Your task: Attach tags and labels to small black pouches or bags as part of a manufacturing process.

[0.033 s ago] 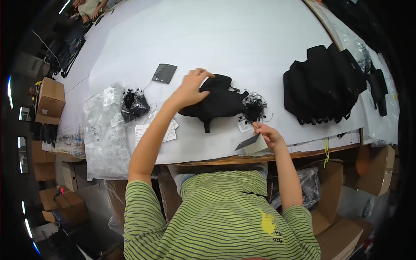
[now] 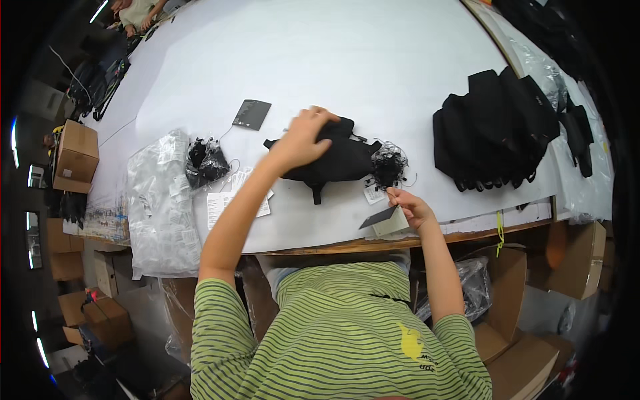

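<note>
A black fabric bag (image 2: 340, 160) with short straps lies on the white table in front of me. My left hand (image 2: 305, 139) is over its left part, fingers and thumb spread apart; whether the fingertips touch the cloth is hard to see. Near the table's front edge my right hand (image 2: 411, 210) pinches a folded hang tag (image 2: 381, 217), dark on one face and pale on the other. Just beyond that hand, a tangle of thin black tag strings (image 2: 389, 167) sits against the bag's right end, with a small white label (image 2: 374, 195) beside it.
Black bags (image 2: 497, 130) are stacked at the right. To the left lie clear plastic packets (image 2: 160, 200), a small bag of black pieces (image 2: 207, 162), white printed slips (image 2: 217, 208) and a dark hang tag (image 2: 252, 114). Cardboard boxes (image 2: 77, 157) stand around; another person (image 2: 141, 15) works far left.
My left hand has shifted slightly right over the black bag, and a strap end now shows at the bag's left. My right hand keeps its pinch on the hang tag.
</note>
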Demonstrator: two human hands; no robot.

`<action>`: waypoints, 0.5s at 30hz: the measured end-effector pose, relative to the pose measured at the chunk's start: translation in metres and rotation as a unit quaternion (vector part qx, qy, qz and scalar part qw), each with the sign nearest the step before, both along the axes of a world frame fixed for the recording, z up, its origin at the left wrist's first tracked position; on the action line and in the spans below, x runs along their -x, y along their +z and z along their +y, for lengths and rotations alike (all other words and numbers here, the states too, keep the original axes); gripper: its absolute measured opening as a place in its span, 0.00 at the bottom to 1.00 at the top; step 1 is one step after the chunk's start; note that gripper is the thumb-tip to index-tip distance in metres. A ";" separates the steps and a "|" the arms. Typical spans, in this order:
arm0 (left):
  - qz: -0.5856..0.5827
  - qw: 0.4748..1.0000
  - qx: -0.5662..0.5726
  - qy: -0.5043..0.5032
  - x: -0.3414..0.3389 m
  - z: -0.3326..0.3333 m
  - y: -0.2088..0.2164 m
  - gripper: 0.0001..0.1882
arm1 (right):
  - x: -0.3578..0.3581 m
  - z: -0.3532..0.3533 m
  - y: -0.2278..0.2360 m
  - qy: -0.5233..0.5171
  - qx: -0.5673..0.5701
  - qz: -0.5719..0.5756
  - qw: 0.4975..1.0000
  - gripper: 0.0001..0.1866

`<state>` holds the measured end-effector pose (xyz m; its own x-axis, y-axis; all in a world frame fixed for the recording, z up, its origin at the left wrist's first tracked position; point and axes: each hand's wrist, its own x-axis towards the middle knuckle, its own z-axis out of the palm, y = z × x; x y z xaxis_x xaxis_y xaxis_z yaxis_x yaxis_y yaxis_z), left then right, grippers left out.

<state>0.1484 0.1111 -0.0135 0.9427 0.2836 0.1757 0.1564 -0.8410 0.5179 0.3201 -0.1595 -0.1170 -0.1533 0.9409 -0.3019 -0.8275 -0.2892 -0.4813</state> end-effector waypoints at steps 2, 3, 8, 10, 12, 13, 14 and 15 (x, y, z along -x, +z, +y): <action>-0.029 0.999 -0.020 -0.022 -0.022 -0.042 0.003 0.25 | 0.001 -0.002 -0.007 0.007 -0.025 0.020 0.999 0.09; 0.005 0.999 -0.012 -0.038 -0.032 -0.058 0.003 0.25 | 0.003 -0.003 -0.007 0.004 -0.027 0.012 1.000 0.09; 0.125 0.978 -0.144 0.089 -0.079 -0.092 -0.055 0.15 | 0.011 -0.008 -0.002 0.002 -0.026 -0.015 1.000 0.08; 0.085 0.983 -0.123 0.106 -0.074 -0.090 -0.065 0.14 | 0.016 -0.011 0.000 -0.038 -0.009 -0.034 0.999 0.06; 0.029 0.988 -0.100 0.112 -0.062 -0.092 -0.060 0.11 | 0.025 -0.012 0.009 -0.080 0.013 -0.119 0.990 0.06; -0.027 0.992 -0.090 0.088 -0.052 -0.097 -0.053 0.10 | 0.031 -0.014 0.015 -0.122 0.032 -0.198 0.972 0.06; -0.081 0.990 -0.082 0.079 -0.034 -0.100 -0.043 0.09 | 0.042 -0.017 0.040 -0.110 0.042 -0.201 0.972 0.06; -0.125 0.988 -0.059 0.069 -0.019 -0.109 -0.026 0.08 | 0.048 -0.021 0.058 -0.104 0.052 -0.197 0.974 0.06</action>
